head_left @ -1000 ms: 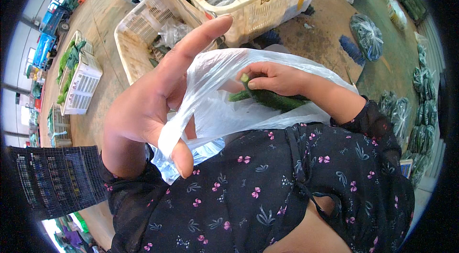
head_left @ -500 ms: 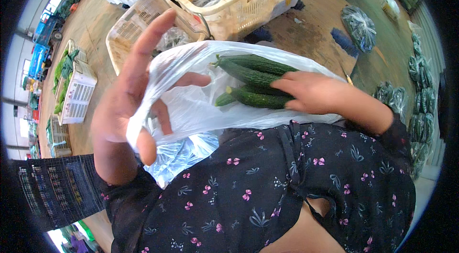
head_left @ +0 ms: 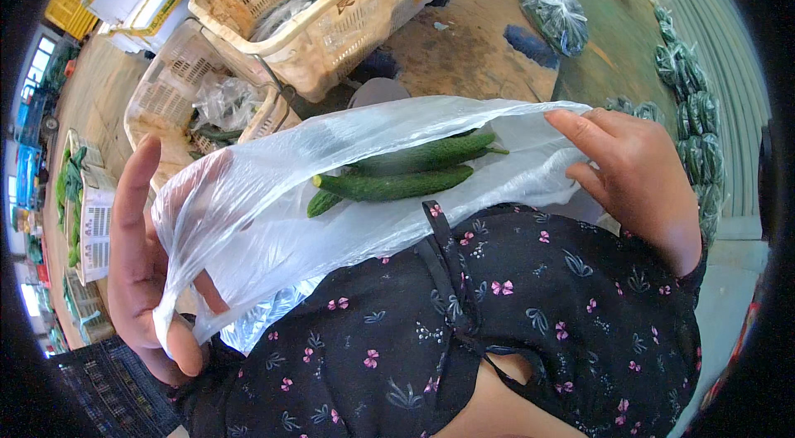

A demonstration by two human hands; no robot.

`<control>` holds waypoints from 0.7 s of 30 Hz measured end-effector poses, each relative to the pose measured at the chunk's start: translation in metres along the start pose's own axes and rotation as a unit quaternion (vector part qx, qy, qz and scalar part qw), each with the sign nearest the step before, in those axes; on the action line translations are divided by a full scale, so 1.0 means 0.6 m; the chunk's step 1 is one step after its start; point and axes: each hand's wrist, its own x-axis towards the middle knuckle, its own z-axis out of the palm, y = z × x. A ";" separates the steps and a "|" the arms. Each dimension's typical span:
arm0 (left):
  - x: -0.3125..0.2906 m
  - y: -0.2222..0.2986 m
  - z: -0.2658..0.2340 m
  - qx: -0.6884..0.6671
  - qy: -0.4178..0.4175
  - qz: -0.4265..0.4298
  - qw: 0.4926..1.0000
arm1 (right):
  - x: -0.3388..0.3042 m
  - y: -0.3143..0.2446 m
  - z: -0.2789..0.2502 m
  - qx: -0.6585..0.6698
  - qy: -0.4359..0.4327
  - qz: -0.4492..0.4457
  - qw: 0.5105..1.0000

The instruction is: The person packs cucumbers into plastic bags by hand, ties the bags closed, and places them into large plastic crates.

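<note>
A thin white plastic bag [head_left: 526, 177] stretches between my two hands in front of my body. My left hand [head_left: 139, 276] holds its left end, fingers spread, with some of them behind or inside the film. At the other end, my right hand [head_left: 638, 173] pinches the upper rim between thumb and fingers. Dark green cucumbers [head_left: 406, 183] lie side by side in the middle of the bag, apart from both hands. Three of them show, and the film covers part of the upper ones.
Beyond the bag stand a large dirty white crate [head_left: 331, 32] and a smaller crate [head_left: 166, 98], both holding bagged goods. A bagged bundle of cucumbers [head_left: 553, 17] sits on the floor, and several more packed bags [head_left: 700, 115] line the right wall.
My right hand has let go of the cucumbers and now grips the bag's right rim. The bag is drawn wider, with my left hand further left. The view has shifted, moving the crates leftward.
</note>
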 end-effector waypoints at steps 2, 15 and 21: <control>-0.013 0.002 0.006 -0.002 0.037 0.001 0.999 | 0.002 0.009 0.001 -0.010 0.021 -0.007 1.000; 0.030 -0.012 -0.061 -0.027 -0.123 0.049 0.991 | -0.017 0.090 0.116 0.600 -0.198 0.136 0.763; 0.079 -0.009 -0.091 0.098 -0.099 0.078 0.987 | 0.043 0.076 0.019 0.617 -0.029 0.121 0.777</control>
